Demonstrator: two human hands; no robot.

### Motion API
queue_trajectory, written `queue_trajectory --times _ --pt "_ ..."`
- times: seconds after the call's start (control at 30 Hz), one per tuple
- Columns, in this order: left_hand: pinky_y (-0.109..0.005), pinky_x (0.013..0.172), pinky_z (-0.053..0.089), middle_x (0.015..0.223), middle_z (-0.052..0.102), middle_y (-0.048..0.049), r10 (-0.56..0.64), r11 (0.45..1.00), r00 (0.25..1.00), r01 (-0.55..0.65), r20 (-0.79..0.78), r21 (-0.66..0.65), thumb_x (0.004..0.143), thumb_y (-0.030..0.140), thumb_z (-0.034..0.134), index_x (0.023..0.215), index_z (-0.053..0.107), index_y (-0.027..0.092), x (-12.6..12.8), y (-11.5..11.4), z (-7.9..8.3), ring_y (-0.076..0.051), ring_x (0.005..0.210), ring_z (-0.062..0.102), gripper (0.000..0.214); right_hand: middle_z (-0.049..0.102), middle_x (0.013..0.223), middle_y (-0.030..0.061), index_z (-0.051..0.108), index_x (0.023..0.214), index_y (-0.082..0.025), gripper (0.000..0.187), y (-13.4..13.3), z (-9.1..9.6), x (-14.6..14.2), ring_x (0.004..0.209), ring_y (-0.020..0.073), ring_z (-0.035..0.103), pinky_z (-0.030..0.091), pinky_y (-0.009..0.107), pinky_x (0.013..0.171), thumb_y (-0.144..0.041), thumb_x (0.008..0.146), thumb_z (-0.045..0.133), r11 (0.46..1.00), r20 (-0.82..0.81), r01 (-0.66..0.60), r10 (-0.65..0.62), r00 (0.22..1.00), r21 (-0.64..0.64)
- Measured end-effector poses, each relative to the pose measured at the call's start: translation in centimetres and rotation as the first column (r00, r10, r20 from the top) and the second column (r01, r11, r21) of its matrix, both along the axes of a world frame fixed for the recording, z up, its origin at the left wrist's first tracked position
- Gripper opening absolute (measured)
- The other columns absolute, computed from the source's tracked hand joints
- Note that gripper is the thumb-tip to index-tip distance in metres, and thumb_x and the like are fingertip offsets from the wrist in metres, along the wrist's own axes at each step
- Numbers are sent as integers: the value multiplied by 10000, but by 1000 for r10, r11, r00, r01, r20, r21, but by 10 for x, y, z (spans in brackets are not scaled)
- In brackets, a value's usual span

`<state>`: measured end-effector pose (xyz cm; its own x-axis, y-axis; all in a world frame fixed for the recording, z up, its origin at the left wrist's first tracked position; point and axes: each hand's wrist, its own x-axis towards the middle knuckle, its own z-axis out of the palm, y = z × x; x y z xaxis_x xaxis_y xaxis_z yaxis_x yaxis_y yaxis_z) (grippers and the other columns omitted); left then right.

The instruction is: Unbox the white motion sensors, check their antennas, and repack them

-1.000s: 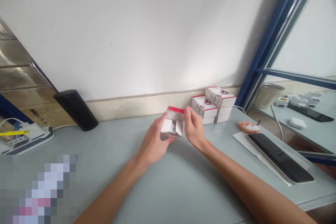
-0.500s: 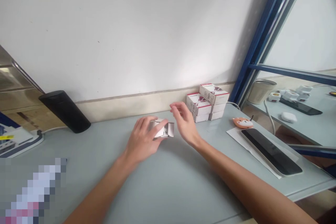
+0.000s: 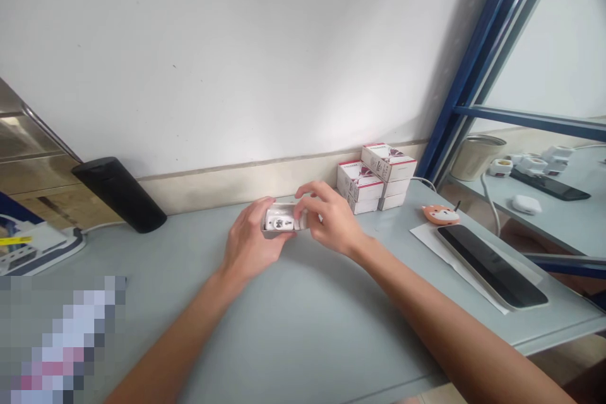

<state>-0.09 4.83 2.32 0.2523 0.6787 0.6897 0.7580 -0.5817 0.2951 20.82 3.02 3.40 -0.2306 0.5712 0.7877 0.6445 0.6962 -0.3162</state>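
A small open white box sits low over the pale grey surface, held between both hands near the middle of the view and close to the wall. Inside it lies a white device with a round dark-centred face; at this size and angle it looks like a plug or adapter, though that is hard to be sure of. The left hand cradles the box from the left, its fingers curved closely over the near end. The right hand comes in from the right, its fingers bent narrowly and pressed against the box's right end and the white device. Just beyond the right hand, against the wall, stands a stack of white boxes with red edges. Further right, an orange fox-shaped item sits beside a dark phone lying on a white sheet of paper. To the left, a black cylinder lies tilted against the wall's beige skirting. A blue metal frame rises at the right, with a lower shelf behind it holding more white items.
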Motion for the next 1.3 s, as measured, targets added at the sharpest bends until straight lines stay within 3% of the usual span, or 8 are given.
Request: queue_trajectory --times 0.13,0.3,0.43,0.63,0.8,1.03,1.17,1.3 --pt "-357 730 632 1169 781 -21 44 987 988 -20 146 -160 712 345 921 1326 570 344 -2 3 -3 -268 934 787 707 670 1221 74 744 1062 -260 393 5 -9 0 1004 218 612 496 347 841 -11 902 486 998 89 53 -52 995 -14" --pt "-395 774 647 1399 704 -110 -143 982 930 176 338 -69 704 336 928 1416 408 301 -7 17 -21 -264 1016 784 882 637 1312 99 755 1188 -271 357 -7 -3 -9 1105 255 597 498 408 941 -123 979 507 996 134 91 -90 987 2" --pt "-438 839 653 1461 664 -158 -191 977 928 213 321 -34 764 338 876 1418 342 286 -10 21 -28 -285 1125 770 847 628 1341 120 750 1220 -241 282 -18 3 -19 1181 274 595 493 446 1021 -278 1018 557 997 101 69 -66 993 -27" --pt "-442 914 651 1507 643 -131 -156 986 962 165 222 -23 800 202 800 1452 353 294 -11 19 -26 -296 1232 736 797 625 1377 151 725 1273 -226 325 -18 2 -26 1254 301 575 494 476 1053 -408 1056 565 994 178 110 -111 978 16" --pt "-444 904 649 1466 658 -147 -127 992 971 128 201 9 790 151 773 1469 328 273 -7 17 -26 -308 1236 732 821 638 1361 154 701 1276 -215 276 -13 -4 -27 1235 298 577 506 456 1023 -318 1036 609 993 198 110 -118 973 49" --pt "-486 981 627 1557 550 -237 -340 935 929 315 150 163 845 144 751 1456 234 271 -6 21 -24 -304 1389 632 810 691 1264 100 671 1122 -245 119 -13 -6 -26 1155 254 618 494 401 959 -249 1017 616 997 90 55 -59 994 53" --pt "-484 991 630 1567 541 -238 -316 941 939 293 137 168 848 138 754 1472 230 266 -5 19 -24 -303 1386 637 825 737 1225 76 669 1133 -252 169 -15 -4 -27 1243 247 610 466 406 1016 -188 1013 567 998 103 11 -17 995 55" --pt "-479 990 634 1574 537 -232 -271 956 956 253 112 147 864 173 765 1489 233 267 -2 14 -26 -316 1392 633 826 770 1222 32 678 1221 -277 369 -19 -3 -29 1388 258 541 412 436 1110 -93 939 526 999 143 -19 12 990 45"
